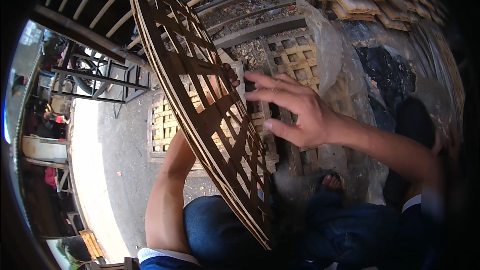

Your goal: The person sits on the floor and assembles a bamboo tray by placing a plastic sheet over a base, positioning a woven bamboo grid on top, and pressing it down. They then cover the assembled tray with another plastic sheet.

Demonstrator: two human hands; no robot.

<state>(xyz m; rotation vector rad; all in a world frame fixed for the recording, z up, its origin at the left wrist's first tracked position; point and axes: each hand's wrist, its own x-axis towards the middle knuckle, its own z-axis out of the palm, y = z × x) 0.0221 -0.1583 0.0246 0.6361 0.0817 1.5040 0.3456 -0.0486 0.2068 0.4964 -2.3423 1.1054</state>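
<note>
A lattice panel of crossed flat wooden strips (194,65) stands tilted in front of me, seen nearly edge-on, its lower corner by my lap. My left hand (230,76) reaches behind it, and its fingers curl round the panel at the side facing my right hand. Most of that hand is hidden by the strips. Just to the right, my right hand (300,107) is open, fingers spread and pointing toward the panel. Nothing is in it, and a small gap seems to part its fingertips from the strips.
Similar lattices lie on the ground, one behind the panel (161,120) and one farther off (295,57). Clear plastic sheeting (322,45) hangs at right, near stacked pale slabs (357,4). Rails of a slatted fence (80,30) and a dark metal frame (100,79) stand at left.
</note>
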